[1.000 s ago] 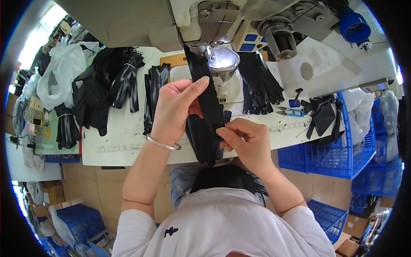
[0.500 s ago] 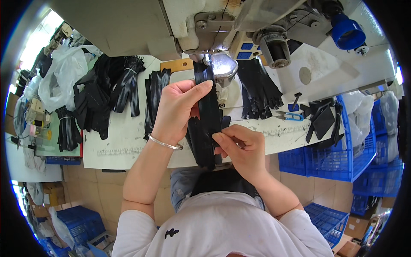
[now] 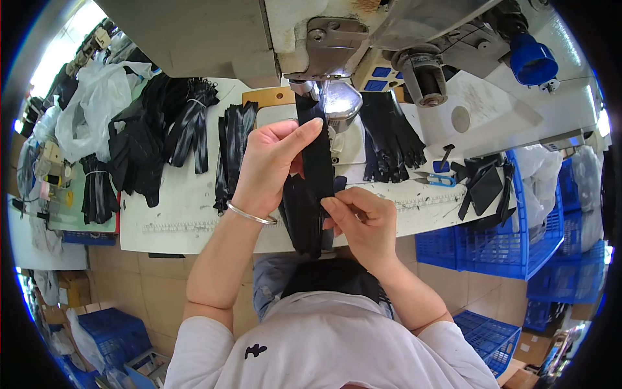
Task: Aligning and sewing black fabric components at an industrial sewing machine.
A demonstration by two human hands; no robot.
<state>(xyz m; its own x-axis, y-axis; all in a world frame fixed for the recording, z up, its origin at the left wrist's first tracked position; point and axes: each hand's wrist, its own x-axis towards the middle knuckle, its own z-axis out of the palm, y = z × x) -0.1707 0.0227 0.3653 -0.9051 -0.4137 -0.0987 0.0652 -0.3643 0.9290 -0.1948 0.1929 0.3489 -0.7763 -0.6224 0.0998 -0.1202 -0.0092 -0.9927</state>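
Observation:
A black fabric strip [image 3: 317,155] runs from beneath the needle area of a sewing machine [image 3: 334,55] toward my body. My left hand [image 3: 275,162], with a bangle on its wrist, pinches the strip's upper part, thumb on top. Lower down, my right hand [image 3: 363,223] grips its right edge between thumb and fingers. More black strips [image 3: 299,217] hang over the table's front edge under the held one. On the left lies a bundle of black zippers [image 3: 234,146]. Another black zipper bundle [image 3: 391,136] rests right of the needle.
Blue-handled thread snips [image 3: 440,180] and black fabric scraps [image 3: 484,191] lie on the white table [image 3: 175,214] at right. Beside it stands a blue plastic crate [image 3: 479,246]. Black cloth and a white plastic bag [image 3: 97,117] are heaped at left. A ruler strip runs along the front edge.
The view has shifted slightly. Both hands keep nearly the same grip, and the strip between them looks a little flatter and straighter.

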